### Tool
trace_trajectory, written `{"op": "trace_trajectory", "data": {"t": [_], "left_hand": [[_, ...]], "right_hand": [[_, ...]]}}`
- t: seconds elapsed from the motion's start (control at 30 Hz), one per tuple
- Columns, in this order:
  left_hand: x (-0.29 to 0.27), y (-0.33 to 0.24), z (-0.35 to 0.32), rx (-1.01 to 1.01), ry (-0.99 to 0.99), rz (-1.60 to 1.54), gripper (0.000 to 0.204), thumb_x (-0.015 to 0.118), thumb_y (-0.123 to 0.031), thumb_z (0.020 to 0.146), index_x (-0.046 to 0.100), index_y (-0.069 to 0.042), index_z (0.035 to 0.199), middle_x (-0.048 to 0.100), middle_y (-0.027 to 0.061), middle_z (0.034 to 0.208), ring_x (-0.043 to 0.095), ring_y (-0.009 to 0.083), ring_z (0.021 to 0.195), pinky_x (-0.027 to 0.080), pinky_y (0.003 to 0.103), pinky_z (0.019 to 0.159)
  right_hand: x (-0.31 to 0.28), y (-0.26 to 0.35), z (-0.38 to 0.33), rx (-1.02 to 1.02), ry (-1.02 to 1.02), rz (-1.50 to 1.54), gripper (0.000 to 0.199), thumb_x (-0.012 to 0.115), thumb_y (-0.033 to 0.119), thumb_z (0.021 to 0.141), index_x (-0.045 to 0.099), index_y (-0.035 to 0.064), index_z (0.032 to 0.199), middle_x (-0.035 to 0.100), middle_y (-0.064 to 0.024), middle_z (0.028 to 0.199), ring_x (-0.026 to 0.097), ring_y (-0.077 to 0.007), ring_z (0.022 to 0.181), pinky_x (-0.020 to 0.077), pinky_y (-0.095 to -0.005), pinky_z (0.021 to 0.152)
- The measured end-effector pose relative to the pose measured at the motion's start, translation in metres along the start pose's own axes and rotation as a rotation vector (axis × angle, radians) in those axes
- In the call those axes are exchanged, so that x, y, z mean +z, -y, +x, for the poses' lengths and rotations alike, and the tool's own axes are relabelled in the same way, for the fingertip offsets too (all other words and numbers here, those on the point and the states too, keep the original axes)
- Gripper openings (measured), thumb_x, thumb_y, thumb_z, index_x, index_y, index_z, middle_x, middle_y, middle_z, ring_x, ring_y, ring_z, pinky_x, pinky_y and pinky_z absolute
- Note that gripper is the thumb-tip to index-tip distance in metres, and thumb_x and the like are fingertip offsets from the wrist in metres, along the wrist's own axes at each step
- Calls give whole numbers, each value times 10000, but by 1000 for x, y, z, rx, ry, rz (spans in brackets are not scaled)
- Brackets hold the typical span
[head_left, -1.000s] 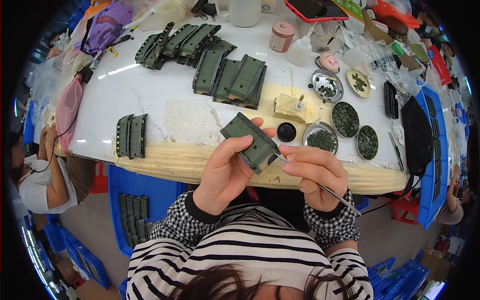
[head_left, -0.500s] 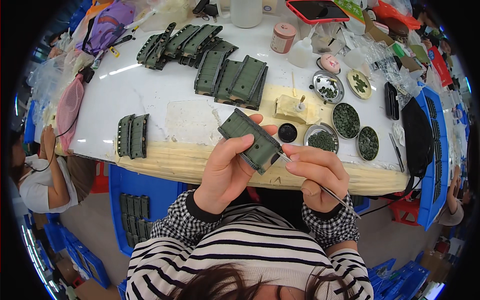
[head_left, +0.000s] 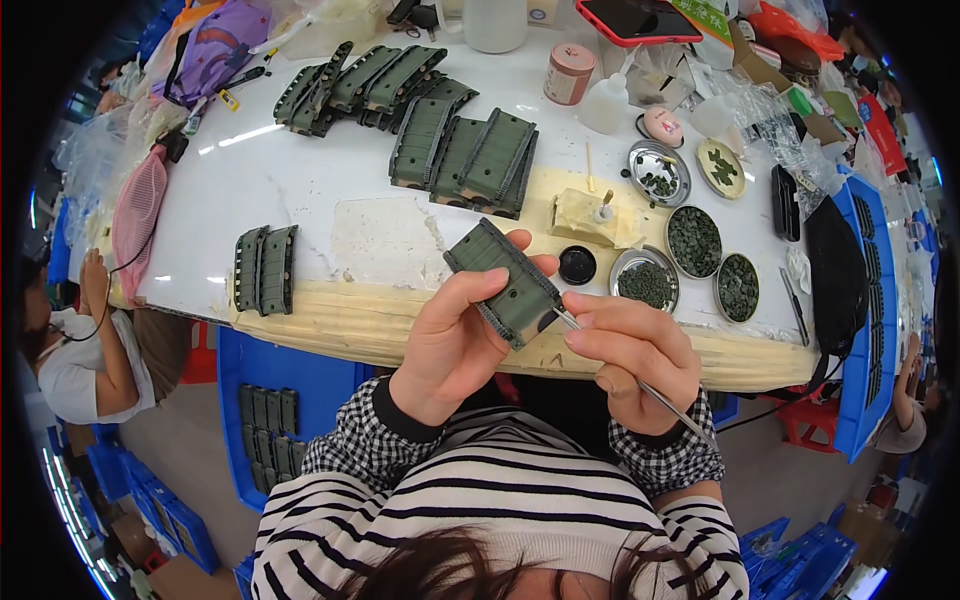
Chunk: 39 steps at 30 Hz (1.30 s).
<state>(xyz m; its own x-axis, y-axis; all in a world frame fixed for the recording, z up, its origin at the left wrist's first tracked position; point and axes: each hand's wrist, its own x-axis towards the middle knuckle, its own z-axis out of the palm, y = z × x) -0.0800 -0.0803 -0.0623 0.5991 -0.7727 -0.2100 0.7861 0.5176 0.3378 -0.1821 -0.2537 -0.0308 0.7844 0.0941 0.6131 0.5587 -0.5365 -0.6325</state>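
Observation:
My left hand [head_left: 455, 340] grips a dark green model tank hull piece [head_left: 500, 280], tilted above the table's near edge. Its thumb presses on the top face and the fingers lie underneath. Closed around a pair of metal tweezers [head_left: 655, 393] is my right hand [head_left: 640, 345], its fingertips close to the hull piece's right edge. The tweezer tips meet that edge; whether a small part sits between them I cannot tell. Just beyond are a small black round cap [head_left: 577, 265] and a metal dish [head_left: 645, 280] of tiny green parts.
More green hull pieces lie stacked at the back [head_left: 480, 160] and in a pair at left [head_left: 265, 270]. Round tins [head_left: 738, 287] of green parts, a taped block [head_left: 590, 218] and a white squeeze bottle [head_left: 603, 104] stand at right. A blue tray [head_left: 235, 400] is below the table.
The hull piece has shifted very slightly to the right. My right hand has moved a little downward, with the tweezers still at the piece's edge.

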Motion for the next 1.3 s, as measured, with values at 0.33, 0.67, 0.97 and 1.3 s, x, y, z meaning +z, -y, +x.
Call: {"op": "trace_trajectory", "data": {"t": [0.33, 0.67, 0.97, 1.3], "left_hand": [[5, 1, 7, 35, 6, 68, 403, 523, -109, 899, 444, -31, 1286, 582, 185, 1196, 606, 248, 1074, 487, 369, 939], [2, 1, 6, 39, 22, 95, 418, 530, -115, 893, 435, -27, 1291, 590, 179, 1187, 612, 249, 1064, 491, 368, 932], [2, 0, 5, 45, 23, 109, 420, 535, -120, 890, 435, -28, 1287, 596, 172, 1178, 620, 244, 1049, 496, 367, 924], [2, 0, 5, 68, 1, 121, 419, 538, -124, 890, 436, -36, 1287, 594, 165, 1179, 616, 228, 1051, 499, 357, 918]], "right_hand": [[9, -6, -10, -8, -76, 34, 308, 648, 156, 872, 619, -28, 1118, 590, -179, 1133, 612, -332, 1091, 525, -365, 878], [10, -6, -11, -21, -87, 60, 322, 653, 162, 869, 618, -25, 1128, 590, -173, 1133, 608, -346, 1094, 517, -369, 884], [9, -7, -11, -46, -70, 44, 323, 652, 161, 868, 617, -37, 1121, 585, -184, 1111, 613, -350, 1082, 529, -373, 870], [10, -4, -6, -39, -57, 10, 286, 657, 105, 852, 628, -48, 1091, 595, -179, 1085, 615, -353, 1079, 533, -378, 864]]}}
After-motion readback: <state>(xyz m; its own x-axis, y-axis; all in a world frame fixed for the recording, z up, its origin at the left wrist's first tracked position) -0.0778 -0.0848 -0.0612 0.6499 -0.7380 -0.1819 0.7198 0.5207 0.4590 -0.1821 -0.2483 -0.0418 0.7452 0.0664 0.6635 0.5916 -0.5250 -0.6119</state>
